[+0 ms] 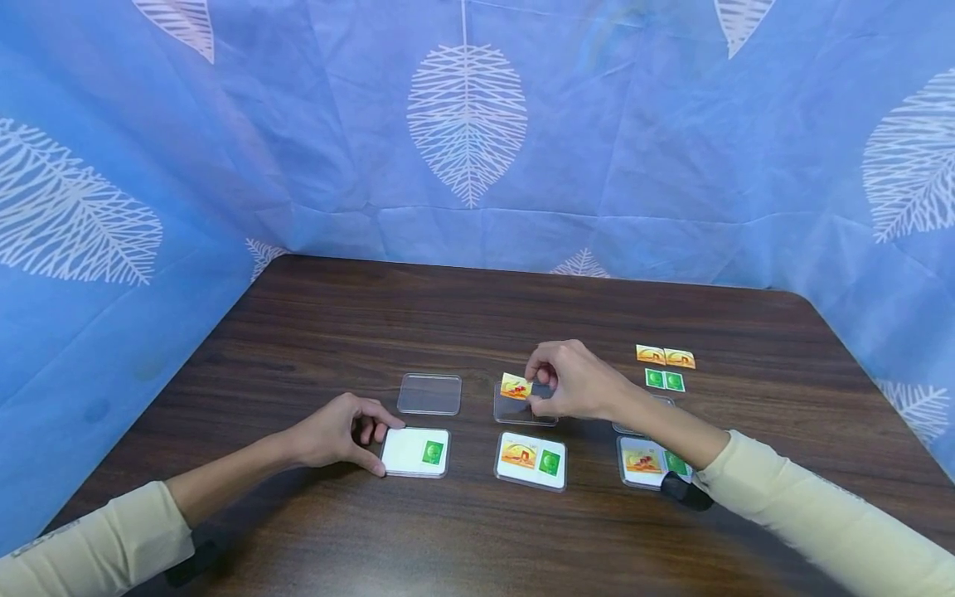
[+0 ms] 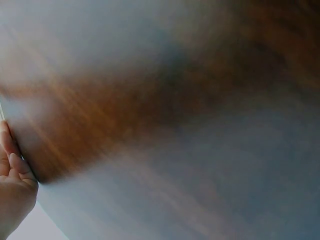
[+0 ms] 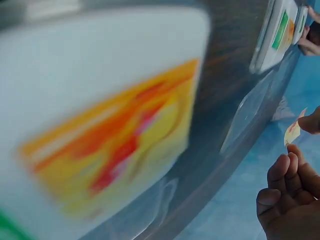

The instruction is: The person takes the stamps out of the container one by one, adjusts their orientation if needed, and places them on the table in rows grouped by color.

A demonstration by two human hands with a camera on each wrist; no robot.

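I count three white cards [image 1: 400, 450], the left hand [image 1: 339, 429] gripping one, the right hand [image 1: 573, 380] pinching a yellow stamp [image 1: 515, 386], seemingly too small to read.

I'm standing by a small curtained-off nook; whether it belongs to a home or an office, I can't tell. Creased blue cloth [image 1: 336, 133] printed with white leaves [image 1: 467, 124] hangs behind and along both sides of a dark wood-grain bench [image 1: 448, 315] with rounded far corners.
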